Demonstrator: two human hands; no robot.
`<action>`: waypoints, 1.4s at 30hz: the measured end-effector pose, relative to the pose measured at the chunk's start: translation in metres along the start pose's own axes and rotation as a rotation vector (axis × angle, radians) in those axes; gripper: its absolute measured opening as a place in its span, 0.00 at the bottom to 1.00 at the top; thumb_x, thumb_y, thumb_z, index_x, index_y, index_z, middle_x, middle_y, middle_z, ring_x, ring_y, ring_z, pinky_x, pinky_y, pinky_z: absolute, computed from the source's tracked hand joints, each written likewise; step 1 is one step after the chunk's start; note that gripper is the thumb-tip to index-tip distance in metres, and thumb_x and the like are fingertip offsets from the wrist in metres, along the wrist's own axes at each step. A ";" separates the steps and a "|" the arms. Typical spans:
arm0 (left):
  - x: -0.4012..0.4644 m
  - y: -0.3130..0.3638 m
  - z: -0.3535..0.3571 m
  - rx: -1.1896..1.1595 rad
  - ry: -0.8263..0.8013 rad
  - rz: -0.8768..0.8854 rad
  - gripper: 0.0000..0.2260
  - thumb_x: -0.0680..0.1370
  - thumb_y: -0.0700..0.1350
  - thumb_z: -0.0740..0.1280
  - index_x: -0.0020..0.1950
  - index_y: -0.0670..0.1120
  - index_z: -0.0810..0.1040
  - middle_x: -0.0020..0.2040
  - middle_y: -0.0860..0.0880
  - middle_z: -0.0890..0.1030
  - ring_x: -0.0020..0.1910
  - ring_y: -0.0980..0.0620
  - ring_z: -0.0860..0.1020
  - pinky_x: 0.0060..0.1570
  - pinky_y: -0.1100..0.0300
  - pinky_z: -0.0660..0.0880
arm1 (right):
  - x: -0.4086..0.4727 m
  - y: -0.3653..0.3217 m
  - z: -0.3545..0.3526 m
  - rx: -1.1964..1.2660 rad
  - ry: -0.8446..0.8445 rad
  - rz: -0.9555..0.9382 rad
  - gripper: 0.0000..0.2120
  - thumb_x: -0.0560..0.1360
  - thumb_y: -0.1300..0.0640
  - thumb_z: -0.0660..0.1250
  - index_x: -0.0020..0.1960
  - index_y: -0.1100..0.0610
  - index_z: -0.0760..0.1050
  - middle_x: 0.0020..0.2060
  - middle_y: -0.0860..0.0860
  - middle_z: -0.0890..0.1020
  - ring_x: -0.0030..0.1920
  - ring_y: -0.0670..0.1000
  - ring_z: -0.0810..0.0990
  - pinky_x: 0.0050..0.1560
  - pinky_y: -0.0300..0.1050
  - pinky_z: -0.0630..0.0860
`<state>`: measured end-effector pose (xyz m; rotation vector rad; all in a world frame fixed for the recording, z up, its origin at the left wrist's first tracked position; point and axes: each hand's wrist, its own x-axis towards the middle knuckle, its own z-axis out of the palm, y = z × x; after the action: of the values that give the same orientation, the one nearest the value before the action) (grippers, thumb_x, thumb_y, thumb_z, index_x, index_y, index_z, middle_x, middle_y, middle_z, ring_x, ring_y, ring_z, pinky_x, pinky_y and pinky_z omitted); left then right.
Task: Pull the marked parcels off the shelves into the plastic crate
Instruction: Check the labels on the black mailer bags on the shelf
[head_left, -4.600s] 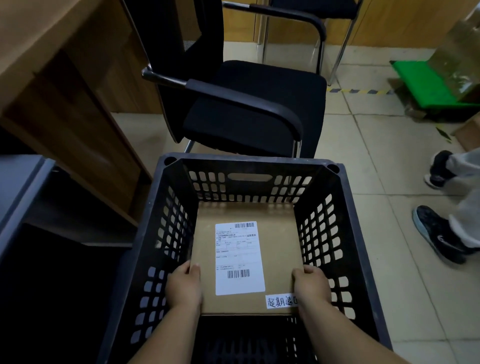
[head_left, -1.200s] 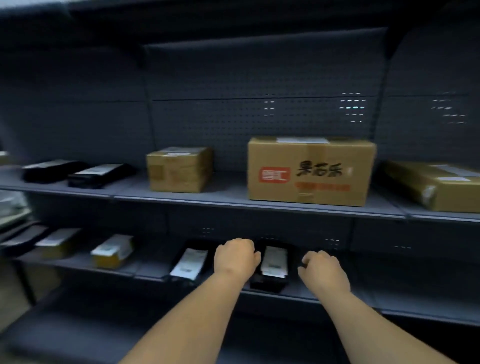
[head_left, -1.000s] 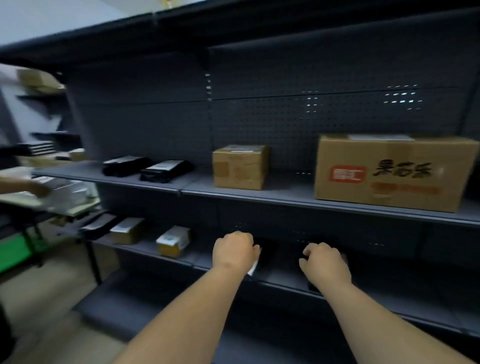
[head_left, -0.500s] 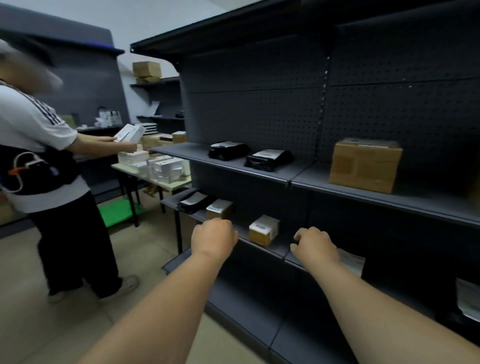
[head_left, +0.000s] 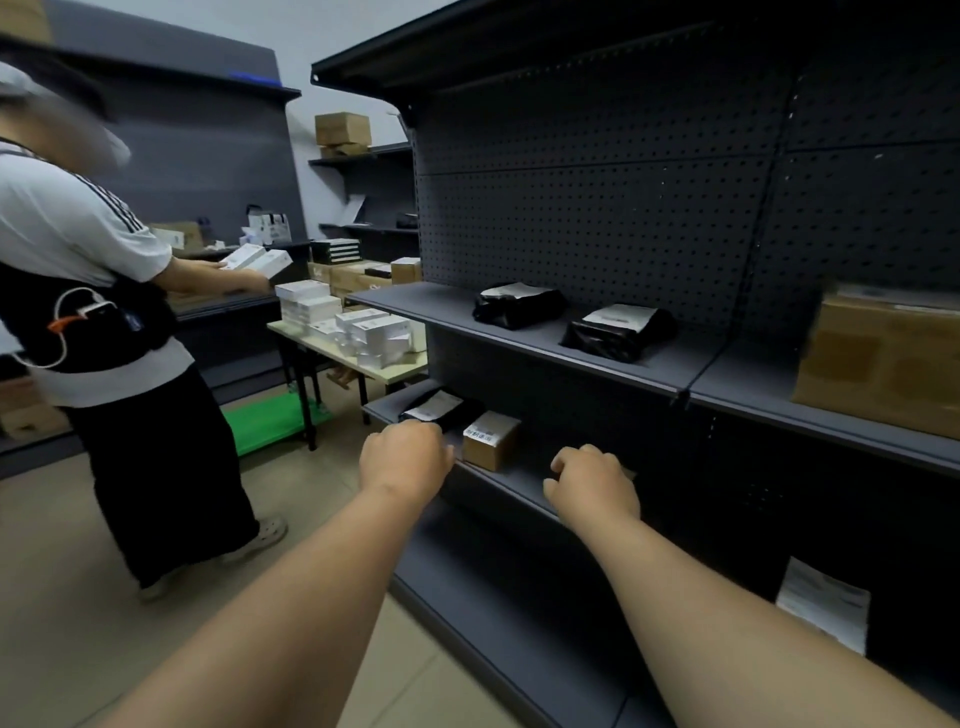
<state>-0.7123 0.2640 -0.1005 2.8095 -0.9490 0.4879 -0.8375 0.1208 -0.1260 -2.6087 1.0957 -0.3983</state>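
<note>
I face dark metal shelves (head_left: 524, 491); the plastic crate is out of view. On the lower shelf sits a small brown box (head_left: 491, 440) with a handwritten white sticker on top, and beside it a black bag (head_left: 434, 410) with a white label. My left hand (head_left: 402, 457) hovers just in front of the black bag with curled fingers, holding nothing. My right hand (head_left: 589, 483) is curled too, right of the small box and over the shelf edge. Two black bags (head_left: 618, 330) lie on the shelf above.
A person (head_left: 104, 312) stands at the left holding white boxes. A table (head_left: 363, 364) stacked with white boxes stands past the shelf end, above a green platform (head_left: 270, 421). A large brown carton (head_left: 883, 364) sits at right, a labelled parcel (head_left: 823, 603) low down.
My hands let go of the flat parcel in the crate. The view then swung along the shelves to the left, and both empty hands now sit by the small brown box.
</note>
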 end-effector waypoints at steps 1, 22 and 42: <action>0.014 -0.001 0.002 -0.006 0.007 0.006 0.12 0.78 0.54 0.59 0.50 0.49 0.79 0.49 0.48 0.82 0.52 0.45 0.79 0.47 0.55 0.70 | 0.012 -0.004 0.002 0.004 0.004 0.003 0.14 0.77 0.49 0.62 0.61 0.49 0.73 0.59 0.50 0.73 0.60 0.54 0.70 0.52 0.48 0.71; 0.232 -0.031 0.034 -0.092 0.072 0.122 0.14 0.79 0.53 0.59 0.47 0.46 0.79 0.43 0.46 0.81 0.44 0.44 0.79 0.40 0.57 0.71 | 0.204 -0.076 -0.015 0.056 0.180 0.068 0.13 0.77 0.52 0.62 0.60 0.52 0.74 0.61 0.52 0.73 0.62 0.55 0.69 0.56 0.50 0.72; 0.481 -0.054 0.079 -0.400 -0.011 0.480 0.15 0.80 0.50 0.58 0.47 0.41 0.78 0.37 0.45 0.78 0.37 0.44 0.75 0.35 0.57 0.69 | 0.379 -0.146 0.012 0.112 0.437 0.460 0.11 0.75 0.52 0.63 0.56 0.52 0.76 0.58 0.51 0.75 0.57 0.55 0.73 0.47 0.44 0.70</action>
<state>-0.2983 0.0165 -0.0098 2.2278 -1.5374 0.2867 -0.4836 -0.0547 -0.0302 -2.1289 1.7024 -0.9098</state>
